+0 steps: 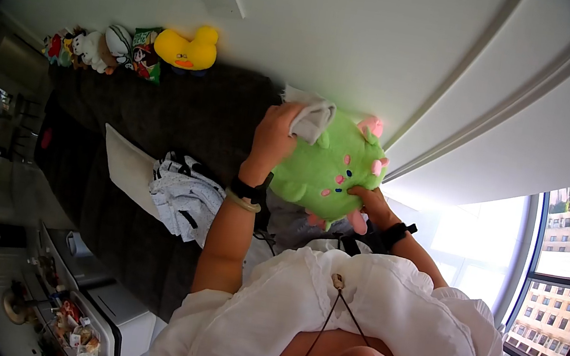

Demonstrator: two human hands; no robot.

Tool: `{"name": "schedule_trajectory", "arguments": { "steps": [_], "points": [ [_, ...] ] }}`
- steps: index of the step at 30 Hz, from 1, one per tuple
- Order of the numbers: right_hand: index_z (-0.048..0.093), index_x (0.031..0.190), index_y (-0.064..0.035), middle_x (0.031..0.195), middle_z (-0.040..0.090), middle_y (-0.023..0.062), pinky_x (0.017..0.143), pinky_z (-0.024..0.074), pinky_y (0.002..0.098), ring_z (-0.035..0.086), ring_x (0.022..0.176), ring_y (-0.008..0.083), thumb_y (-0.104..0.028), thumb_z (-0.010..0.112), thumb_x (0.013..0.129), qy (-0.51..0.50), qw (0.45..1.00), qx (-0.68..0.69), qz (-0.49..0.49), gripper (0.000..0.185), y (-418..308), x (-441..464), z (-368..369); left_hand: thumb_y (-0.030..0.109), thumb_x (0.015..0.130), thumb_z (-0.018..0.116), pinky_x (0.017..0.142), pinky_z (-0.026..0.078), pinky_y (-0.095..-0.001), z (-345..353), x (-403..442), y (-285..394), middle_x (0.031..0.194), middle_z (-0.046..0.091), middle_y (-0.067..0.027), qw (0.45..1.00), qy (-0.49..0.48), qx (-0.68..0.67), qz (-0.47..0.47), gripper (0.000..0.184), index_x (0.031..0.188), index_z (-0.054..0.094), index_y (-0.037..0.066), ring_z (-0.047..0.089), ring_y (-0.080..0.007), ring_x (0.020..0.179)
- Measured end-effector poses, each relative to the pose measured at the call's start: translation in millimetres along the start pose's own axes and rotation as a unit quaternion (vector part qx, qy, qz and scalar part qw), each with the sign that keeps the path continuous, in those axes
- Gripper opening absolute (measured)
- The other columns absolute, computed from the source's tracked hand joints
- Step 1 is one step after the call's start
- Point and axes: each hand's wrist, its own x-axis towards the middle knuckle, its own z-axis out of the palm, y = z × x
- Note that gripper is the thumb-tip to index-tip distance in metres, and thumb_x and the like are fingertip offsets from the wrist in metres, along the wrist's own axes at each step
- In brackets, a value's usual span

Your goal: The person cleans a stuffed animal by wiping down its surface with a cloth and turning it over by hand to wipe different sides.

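A round green plush toy [338,167] with pink horns or tufts, pink cheeks and a small face is between my two hands, in front of my chest. My left hand [274,141] is closed around a bunched grey cloth [313,120], which lies against the plush's upper left side. At the plush's lower right, my right hand [368,196] grips its body near the face, the fingers partly hidden behind it. Dark bands circle both wrists, and the left one also carries a pale bracelet.
A dark sofa [155,111] runs along the wall. On its back sit a yellow duck plush [188,48] and several other toys. Crumpled patterned clothing [186,196] and a white board-like item [126,165] lie on the seat. A cart with snacks [75,327] stands lower left; a window [555,292] is right.
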Motion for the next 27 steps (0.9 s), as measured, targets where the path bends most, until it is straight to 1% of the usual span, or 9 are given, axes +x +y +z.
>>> {"name": "schedule_trajectory", "arguments": {
  "steps": [4, 7, 10, 13, 16, 20, 23, 24, 27],
  "points": [
    [0.055, 0.129, -0.0013, 0.108, 0.066, 0.0115, 0.063, 0.0564, 0.0332, 0.068, 0.087, 0.0220, -0.018, 0.066, 0.085, -0.007, 1.000, -0.014, 0.025, 0.048, 0, 0, -7, -0.006, 0.078, 0.060, 0.096, 0.048, -0.0452, 49, -11, -33, 0.120, 0.066, -0.0169, 0.989, -0.136, -0.025, 0.049, 0.051, 0.127, 0.063, 0.009, 0.059, -0.0410, 0.111],
    [0.053, 0.132, -0.0019, 0.111, 0.066, 0.0117, 0.065, 0.0567, 0.0335, 0.068, 0.089, 0.0221, -0.019, 0.066, 0.085, -0.007, 1.000, -0.021, 0.013, 0.052, -13, -12, -1, 0.000, 0.081, 0.061, 0.094, 0.049, -0.0460, 49, -23, -31, 0.117, 0.067, -0.0180, 0.988, -0.129, -0.086, -0.015, 0.046, 0.125, 0.065, 0.008, 0.060, -0.0406, 0.109],
    [0.051, 0.134, -0.0019, 0.113, 0.065, 0.0114, 0.067, 0.0573, 0.0348, 0.067, 0.093, 0.0227, -0.017, 0.066, 0.085, -0.017, 0.999, -0.025, 0.030, 0.053, -19, -19, 3, 0.008, 0.083, 0.062, 0.091, 0.052, -0.0469, 26, -34, -25, 0.107, 0.069, -0.0189, 0.978, -0.171, -0.037, -0.118, 0.039, 0.121, 0.069, 0.013, 0.063, -0.0404, 0.103],
    [0.051, 0.134, -0.0017, 0.115, 0.065, 0.0111, 0.070, 0.0575, 0.0357, 0.067, 0.097, 0.0235, -0.015, 0.066, 0.085, -0.040, 0.999, -0.009, 0.003, 0.053, -22, -21, 7, 0.016, 0.084, 0.062, 0.085, 0.053, -0.0500, 15, -44, -39, 0.100, 0.071, -0.0195, 0.972, -0.176, 0.016, -0.156, 0.033, 0.116, 0.071, 0.015, 0.066, -0.0405, 0.095],
    [0.052, 0.134, -0.0017, 0.115, 0.065, 0.0114, 0.071, 0.0574, 0.0359, 0.067, 0.098, 0.0241, -0.013, 0.066, 0.086, -0.044, 0.998, -0.027, -0.020, 0.052, -28, -23, 13, 0.017, 0.085, 0.060, 0.080, 0.053, -0.0513, -9, -52, -39, 0.097, 0.071, -0.0201, 0.949, -0.193, 0.118, -0.219, 0.030, 0.112, 0.072, 0.012, 0.066, -0.0450, 0.093],
    [0.053, 0.134, -0.0019, 0.116, 0.066, 0.0113, 0.072, 0.0573, 0.0344, 0.067, 0.098, 0.0237, -0.013, 0.065, 0.086, -0.036, 0.999, -0.003, -0.005, 0.051, -16, -12, 4, 0.014, 0.084, 0.061, 0.084, 0.054, -0.0493, -44, -44, -23, 0.105, 0.071, -0.0170, 0.899, -0.196, 0.234, -0.313, 0.032, 0.115, 0.070, 0.012, 0.064, -0.0395, 0.100],
    [0.054, 0.133, -0.0021, 0.115, 0.066, 0.0110, 0.071, 0.0572, 0.0335, 0.067, 0.098, 0.0230, -0.014, 0.065, 0.086, -0.030, 0.999, 0.008, -0.008, 0.050, -14, -15, 6, 0.006, 0.080, 0.063, 0.087, 0.054, -0.0474, -50, -36, 5, 0.111, 0.070, -0.0160, 0.969, -0.033, 0.135, -0.206, 0.039, 0.118, 0.068, 0.010, 0.063, -0.0379, 0.105],
    [0.054, 0.133, -0.0021, 0.115, 0.066, 0.0109, 0.071, 0.0571, 0.0332, 0.067, 0.097, 0.0227, -0.014, 0.065, 0.086, -0.028, 1.000, 0.008, -0.008, 0.050, -16, -15, 7, -0.002, 0.075, 0.063, 0.090, 0.052, -0.0452, -41, -38, 4, 0.119, 0.067, -0.0152, 0.992, 0.039, 0.092, -0.083, 0.048, 0.121, 0.065, 0.010, 0.060, -0.0376, 0.109],
    [0.054, 0.132, -0.0022, 0.113, 0.066, 0.0105, 0.069, 0.0572, 0.0323, 0.067, 0.095, 0.0219, -0.015, 0.066, 0.085, -0.021, 1.000, -0.004, -0.006, 0.050, -16, -14, 7, -0.006, 0.070, 0.063, 0.101, 0.045, -0.0439, -18, -27, 31, 0.137, 0.058, -0.0110, 0.994, -0.043, 0.065, 0.070, 0.059, 0.126, 0.065, 0.014, 0.051, -0.0369, 0.124]
  ]
}}
